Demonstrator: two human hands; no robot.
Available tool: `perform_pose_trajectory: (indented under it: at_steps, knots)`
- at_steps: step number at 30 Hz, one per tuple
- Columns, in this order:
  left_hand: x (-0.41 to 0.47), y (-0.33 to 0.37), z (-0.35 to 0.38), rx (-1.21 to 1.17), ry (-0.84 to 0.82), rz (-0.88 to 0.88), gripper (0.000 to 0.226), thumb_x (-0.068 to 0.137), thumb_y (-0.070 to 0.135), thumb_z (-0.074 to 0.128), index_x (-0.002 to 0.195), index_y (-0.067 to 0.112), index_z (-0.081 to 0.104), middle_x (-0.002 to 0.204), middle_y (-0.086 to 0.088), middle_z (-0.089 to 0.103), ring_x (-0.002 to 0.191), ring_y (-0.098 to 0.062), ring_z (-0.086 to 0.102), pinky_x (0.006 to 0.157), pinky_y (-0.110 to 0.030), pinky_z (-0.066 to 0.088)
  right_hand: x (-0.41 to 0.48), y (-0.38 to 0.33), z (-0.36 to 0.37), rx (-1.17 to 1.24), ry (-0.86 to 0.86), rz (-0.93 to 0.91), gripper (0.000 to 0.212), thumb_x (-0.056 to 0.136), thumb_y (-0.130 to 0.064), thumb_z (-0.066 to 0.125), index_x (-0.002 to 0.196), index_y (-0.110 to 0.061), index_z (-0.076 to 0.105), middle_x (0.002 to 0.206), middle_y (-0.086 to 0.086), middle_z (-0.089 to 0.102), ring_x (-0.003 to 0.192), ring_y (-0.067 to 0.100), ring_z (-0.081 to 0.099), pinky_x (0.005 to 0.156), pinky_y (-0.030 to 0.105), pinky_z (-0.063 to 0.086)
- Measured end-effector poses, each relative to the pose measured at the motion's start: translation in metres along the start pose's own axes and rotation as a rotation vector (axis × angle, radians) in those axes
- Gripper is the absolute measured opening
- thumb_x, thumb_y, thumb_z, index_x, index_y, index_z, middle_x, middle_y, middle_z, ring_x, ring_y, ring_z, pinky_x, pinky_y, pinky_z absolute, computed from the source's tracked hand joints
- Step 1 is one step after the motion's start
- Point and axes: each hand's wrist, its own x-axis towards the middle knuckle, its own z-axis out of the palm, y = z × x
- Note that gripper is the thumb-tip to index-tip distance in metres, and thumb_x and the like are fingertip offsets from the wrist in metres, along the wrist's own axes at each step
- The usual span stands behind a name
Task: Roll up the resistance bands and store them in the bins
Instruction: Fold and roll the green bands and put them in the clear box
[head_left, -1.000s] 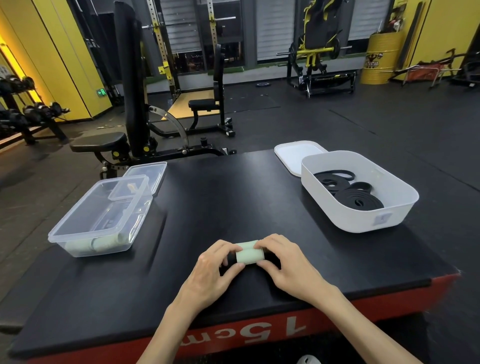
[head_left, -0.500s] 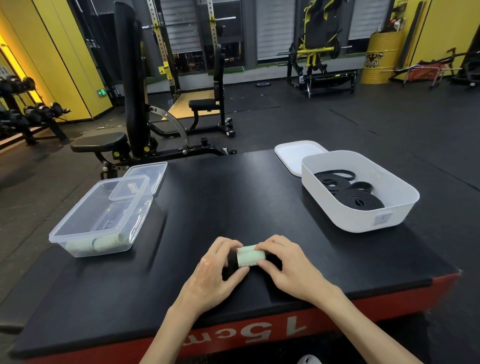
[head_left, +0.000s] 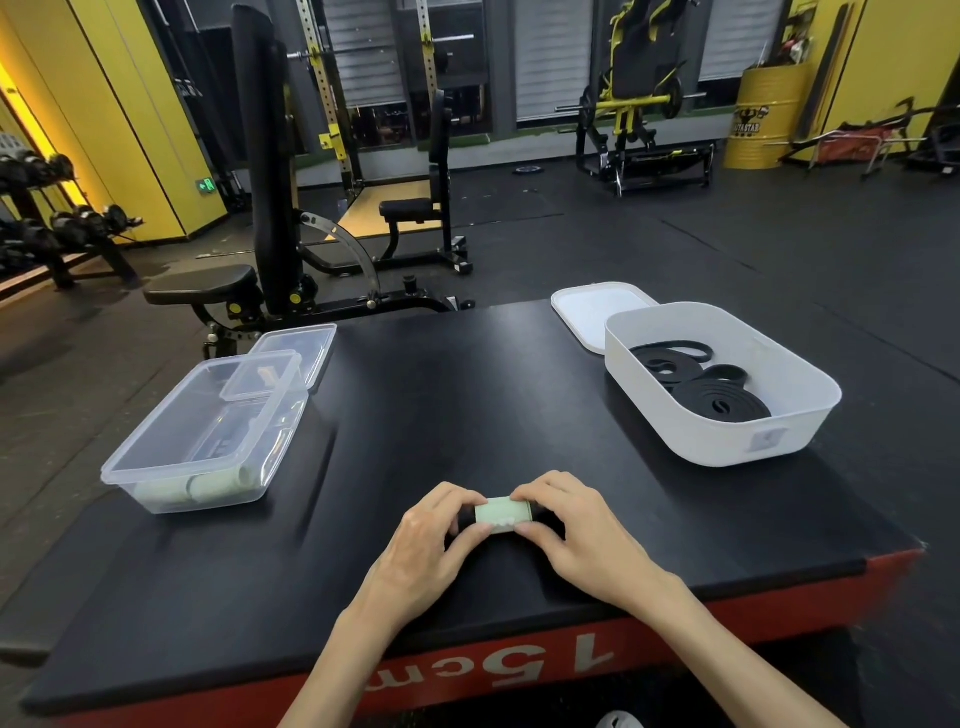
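Note:
A pale green resistance band (head_left: 503, 514), rolled into a short cylinder, lies near the front of the black platform (head_left: 441, 415). My left hand (head_left: 434, 535) pinches its left end and my right hand (head_left: 571, 525) pinches its right end, fingers curled over the top. To the left stands a clear plastic bin (head_left: 171, 462) with pale green rolls (head_left: 215, 486) in its near end. At the right a white bin (head_left: 779, 415) holds coiled black bands (head_left: 719, 402).
A clear lid (head_left: 296, 345) lies behind the clear bin, partly leaning into it. A white lid (head_left: 587, 312) lies behind the white bin. A weight bench (head_left: 208, 286) stands just beyond the platform's far left edge. The platform's red front edge (head_left: 675, 639) is close to me.
The green roll has turned a little under my fingers, toward me. Both hands stay in the same place around it.

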Motion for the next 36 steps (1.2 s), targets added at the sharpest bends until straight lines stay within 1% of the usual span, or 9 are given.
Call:
perform_pose_trajectory:
  at_steps: [9, 13, 16, 19, 25, 30, 32, 34, 36]
  knots:
    - [0.0008, 0.0007, 0.0010, 0.008, 0.018, -0.015, 0.032, 0.091, 0.054, 0.045, 0.108, 0.033, 0.062, 0.089, 0.018, 0.052, 0.077, -0.012, 0.051, 0.070, -0.012, 0.039, 0.0014, 0.0016, 0.0007, 0.016, 0.010, 0.035, 0.025, 0.090, -0.030, 0.061, 0.114, -0.022, 0.065, 0.100, -0.013, 0.057, 0.098, 0.002, 0.051, 0.086, 0.017, 0.042]
    - [-0.0013, 0.0023, 0.0009, -0.004, 0.019, -0.026, 0.029, 0.089, 0.041, 0.062, 0.115, 0.035, 0.056, 0.091, 0.017, 0.052, 0.077, -0.013, 0.049, 0.069, -0.013, 0.041, 0.0019, 0.0021, 0.0017, 0.007, 0.016, 0.047, 0.027, 0.090, -0.031, 0.061, 0.115, -0.022, 0.065, 0.099, -0.013, 0.056, 0.096, 0.001, 0.050, 0.084, 0.017, 0.041]
    - [-0.0010, 0.0031, -0.0002, 0.017, 0.009, -0.017, 0.024, 0.087, 0.034, 0.068, 0.108, 0.038, 0.056, 0.089, 0.017, 0.052, 0.078, -0.013, 0.048, 0.068, -0.012, 0.039, 0.0019, 0.0016, 0.0021, 0.005, 0.013, 0.051, 0.027, 0.091, -0.031, 0.060, 0.116, -0.022, 0.065, 0.099, -0.013, 0.056, 0.096, 0.001, 0.050, 0.084, 0.017, 0.041]
    - [-0.0005, 0.0021, -0.0008, -0.004, 0.006, -0.022, 0.019, 0.089, 0.035, 0.066, 0.106, 0.038, 0.058, 0.088, 0.017, 0.052, 0.078, -0.012, 0.049, 0.070, -0.013, 0.039, 0.0016, 0.0009, 0.0017, -0.004, 0.008, 0.048, 0.027, 0.092, -0.031, 0.059, 0.117, -0.021, 0.064, 0.100, -0.013, 0.055, 0.097, 0.002, 0.049, 0.085, 0.018, 0.041]
    - [-0.0019, -0.0001, 0.0004, -0.005, -0.009, -0.001, 0.023, 0.087, 0.053, 0.053, 0.107, 0.042, 0.054, 0.089, 0.015, 0.053, 0.078, -0.011, 0.050, 0.071, -0.014, 0.040, 0.0000, -0.0006, -0.0003, -0.022, -0.014, 0.046, 0.027, 0.092, -0.032, 0.056, 0.116, -0.021, 0.064, 0.099, -0.012, 0.054, 0.095, 0.003, 0.048, 0.084, 0.020, 0.043]
    - [-0.0003, 0.0032, 0.0000, 0.022, 0.004, 0.001, 0.023, 0.091, 0.047, 0.056, 0.109, 0.033, 0.060, 0.103, 0.020, 0.048, 0.078, -0.007, 0.050, 0.071, -0.011, 0.040, 0.0017, 0.0009, 0.0013, -0.039, -0.009, 0.075, 0.033, 0.095, -0.032, 0.054, 0.123, -0.020, 0.063, 0.109, -0.010, 0.053, 0.103, 0.002, 0.047, 0.089, 0.014, 0.037]
    - [0.0007, 0.0048, -0.0013, 0.015, 0.004, 0.004, 0.021, 0.092, 0.042, 0.058, 0.109, 0.030, 0.061, 0.109, 0.022, 0.049, 0.078, -0.006, 0.051, 0.071, -0.010, 0.040, 0.0027, 0.0008, 0.0015, -0.053, -0.022, 0.068, 0.035, 0.096, -0.032, 0.051, 0.126, -0.018, 0.061, 0.115, -0.010, 0.057, 0.107, 0.005, 0.048, 0.093, 0.015, 0.037]
    - [0.0011, 0.0042, -0.0014, 0.015, -0.009, -0.001, 0.020, 0.093, 0.040, 0.058, 0.110, 0.031, 0.061, 0.107, 0.022, 0.054, 0.082, -0.005, 0.052, 0.075, -0.012, 0.040, 0.0037, 0.0007, 0.0013, -0.063, -0.034, 0.065, 0.036, 0.097, -0.032, 0.049, 0.128, -0.017, 0.060, 0.119, -0.009, 0.060, 0.110, 0.007, 0.048, 0.095, 0.019, 0.038]
    - [0.0006, 0.0027, -0.0009, 0.036, -0.019, -0.056, 0.025, 0.092, 0.047, 0.055, 0.115, 0.036, 0.060, 0.097, 0.020, 0.056, 0.087, -0.005, 0.052, 0.078, -0.014, 0.041, 0.0044, 0.0001, 0.0014, -0.074, -0.046, 0.063, 0.039, 0.097, -0.034, 0.045, 0.130, -0.018, 0.059, 0.119, -0.010, 0.061, 0.108, 0.008, 0.048, 0.094, 0.021, 0.040]
